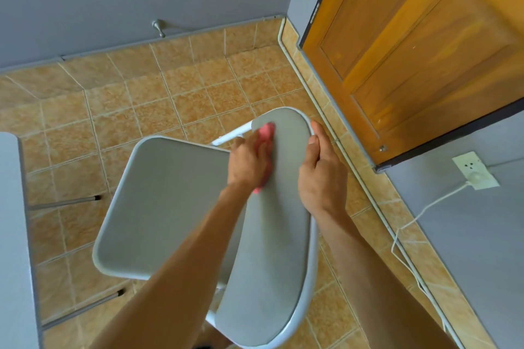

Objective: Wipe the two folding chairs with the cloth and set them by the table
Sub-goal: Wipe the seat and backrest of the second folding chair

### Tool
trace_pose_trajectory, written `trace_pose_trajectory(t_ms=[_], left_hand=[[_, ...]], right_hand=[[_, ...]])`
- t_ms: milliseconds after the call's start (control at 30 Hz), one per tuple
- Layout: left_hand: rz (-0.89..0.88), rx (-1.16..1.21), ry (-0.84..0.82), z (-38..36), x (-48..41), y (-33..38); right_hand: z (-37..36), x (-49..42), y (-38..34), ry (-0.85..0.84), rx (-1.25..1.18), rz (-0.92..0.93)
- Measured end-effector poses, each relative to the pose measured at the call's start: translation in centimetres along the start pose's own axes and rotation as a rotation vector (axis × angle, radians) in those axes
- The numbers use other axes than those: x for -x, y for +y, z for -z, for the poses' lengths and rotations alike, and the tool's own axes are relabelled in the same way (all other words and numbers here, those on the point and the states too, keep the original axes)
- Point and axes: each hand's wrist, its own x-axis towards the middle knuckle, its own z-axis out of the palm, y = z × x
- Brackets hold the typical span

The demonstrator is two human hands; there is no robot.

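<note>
— Question: where's the cloth (pixel 268 132)?
— Bunched under your left hand (pixel 249 161), fingers curled, pressed on the folding chair (pixel 170 201) backrest (pixel 280 221).
— And the other?
— Your right hand (pixel 320 176) wraps the backrest's top rim. Frame looks light, stiff, likely tippy; carry it by that rim. It stands unfolded on the hard tiled floor (pixel 113 110), table (pixel 11 207) just left, door (pixel 411 51) and trailing cord (pixel 419 214) right.
</note>
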Motion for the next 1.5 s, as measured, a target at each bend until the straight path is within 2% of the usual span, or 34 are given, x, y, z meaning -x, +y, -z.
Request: trace_pose_trajectory(t_ms=[100,133,200,267,300,367,400,433,467,567,633,700,767,833,900,933,967,1067,1133,1200,1267,1333,1367,1500], left_hand=[[0.230,-0.051,-0.095,0.2,-0.4,-2.2],[0.265,0.000,-0.109,0.4,0.3,-1.7],[0.292,0.251,-0.140,1.3,2.8,0.5],[0.213,0.503,-0.173,2.1,6.0,3.6],[0.118,0.529,-0.179,2.2,7.7,4.6],[-0.111,0.357,-0.062,2.6,11.2,5.6],[-0.169,0.225,0.014,2.5,12.4,4.9],[-0.141,0.117,0.049,2.3,13.0,3.6],[-0.029,0.055,0.039,2.0,13.1,1.7],[0.341,-0.072,-0.129,1.4,13.2,-4.2],[0.461,-0.047,-0.213,1.8,14.2,-5.8],[0.503,0.115,-0.145,2.5,15.7,-5.3],[0.386,0.277,-0.057,3.1,17.1,-2.6],[0.124,0.412,-0.069,3.6,18.9,1.2],[-0.134,0.291,-0.037,3.4,21.0,2.8],[-0.175,0.209,-0.014,3.1,21.5,2.1],[-0.140,0.121,-0.005,3.0,21.8,0.7],[0.180,-0.129,-0.093,2.9,22.4,-6.3],[0.282,-0.137,-0.148,3.8,23.1,-9.3],[0.243,0.065,-0.156,4.6,24.6,-7.6],[0.066,0.263,-0.178,5.2,26.3,-2.8],[-0.109,0.218,-0.144,4.7,27.8,0.8],[-0.139,0.151,-0.118,4.4,28.1,1.3],[0.005,0.025,-0.148,4.5,28.7,-3.5]], right_hand=[[0.0,0.0,0.1,0.000,-0.010,0.005],[0.0,0.0,0.1,0.004,-0.008,0.008],[0.1,0.0,0.0,0.008,0.007,0.011],[0.2,-0.1,-0.3,-0.016,0.020,-0.004],[0.4,-0.2,-0.2,-0.047,0.013,-0.016],[1.1,-0.1,0.2,-0.140,-0.025,-0.016],[1.7,0.3,0.5,-0.179,-0.029,-0.016],[2.2,0.9,0.9,-0.204,-0.007,-0.017],[2.6,1.9,1.4,-0.217,0.037,-0.020],[3.2,6.5,3.2,-0.204,0.149,-0.031],[2.9,10.0,3.6,-0.180,0.136,-0.029],[2.4,12.4,3.4,-0.142,0.088,-0.036],[1.9,13.0,3.1,-0.091,0.045,-0.066],[1.6,12.8,2.9,-0.064,0.014,-0.096],[1.9,12.9,2.8,-0.063,-0.004,-0.100],[2.0,13.1,2.6,-0.061,0.001,-0.103],[2.0,13.1,2.5,-0.050,0.011,-0.102],[1.4,13.3,2.5,0.023,0.031,-0.076],[1.1,13.4,2.6,0.052,0.040,-0.063],[1.0,13.4,2.8,0.066,0.038,-0.058],[1.1,13.3,2.8,0.090,0.022,-0.052],[0.9,13.3,2.7,0.103,0.032,-0.049],[0.9,13.4,2.8,0.103,0.038,-0.043],[0.8,13.5,2.9,0.104,0.036,-0.040]])
